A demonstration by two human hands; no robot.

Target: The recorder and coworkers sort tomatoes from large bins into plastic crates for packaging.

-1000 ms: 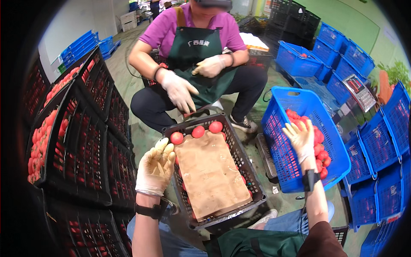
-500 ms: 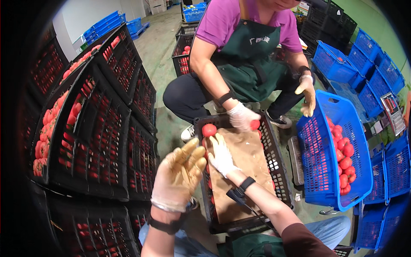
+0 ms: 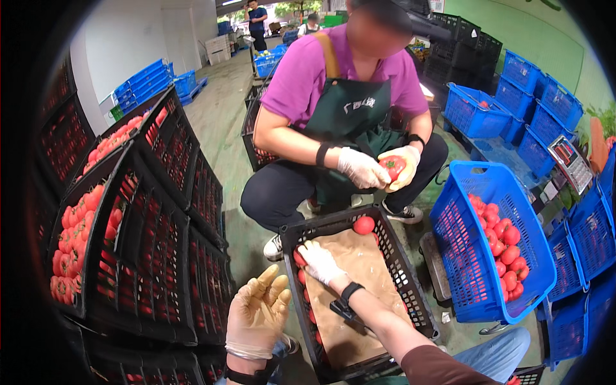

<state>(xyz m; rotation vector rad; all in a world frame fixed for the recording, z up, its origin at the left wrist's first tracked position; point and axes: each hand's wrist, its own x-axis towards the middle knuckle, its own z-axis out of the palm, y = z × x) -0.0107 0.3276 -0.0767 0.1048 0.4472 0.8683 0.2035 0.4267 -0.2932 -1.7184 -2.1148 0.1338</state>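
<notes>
A black plastic crate [image 3: 403, 292] stands low in front of me, lined with brown paper [image 3: 350, 282]; red tomatoes show along its left side. Over its far left part, my right hand [image 3: 323, 262], in a whitish glove, has its fingers curled round a tomato [image 3: 299, 258] by the rim, which it partly hides. Left of the crate, my left hand [image 3: 258, 317] is raised palm up in a yellow-stained glove, fingers apart and slightly bent, holding nothing. Another tomato [image 3: 364, 224] rests at the crate's far end. Across from me, a squatting co-worker holds a large tomato [image 3: 394, 167] in both gloved hands.
At the right, a blue basket [image 3: 462, 256] of tomatoes sits on a low metal platform [image 3: 435, 266]. Black crates [image 3: 147, 250] full of tomatoes are stacked close at my left. More blue baskets [image 3: 571, 154] and a scale [image 3: 570, 162] stand at the far right.
My view has tilted up. My right hand has gone from lying flat on the paper to curling at the tomato. The co-worker's hands have come together above the crate, holding a tomato.
</notes>
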